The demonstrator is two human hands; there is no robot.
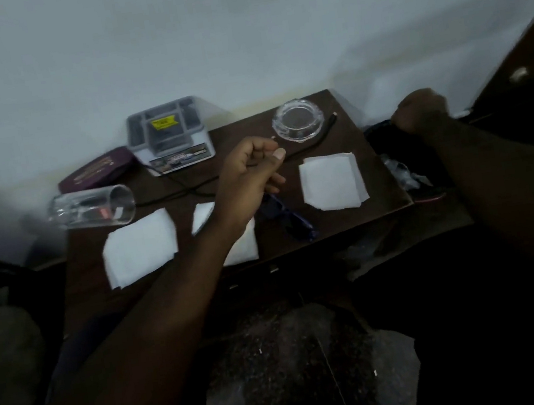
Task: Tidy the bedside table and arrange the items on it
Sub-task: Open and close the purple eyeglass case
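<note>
Dark surface [381,185] by pale wall [233,34]: cable [314,143] stretched left-right under curled left hand [247,170], grip unclear; right hand [421,109] fisted past right edge, likewise.

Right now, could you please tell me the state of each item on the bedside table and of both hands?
Drinking glass: lying on its side.
Ashtray: upright, looks empty.
Purple case: closed.
Grey box: upright.
Napkins: three, lying flat.
Black cable: loose across the table.
Blue glasses: flat, partly hidden.
Left hand: fingers curled, grip unclear.
Right hand: fingers curled, grip unclear.
</note>
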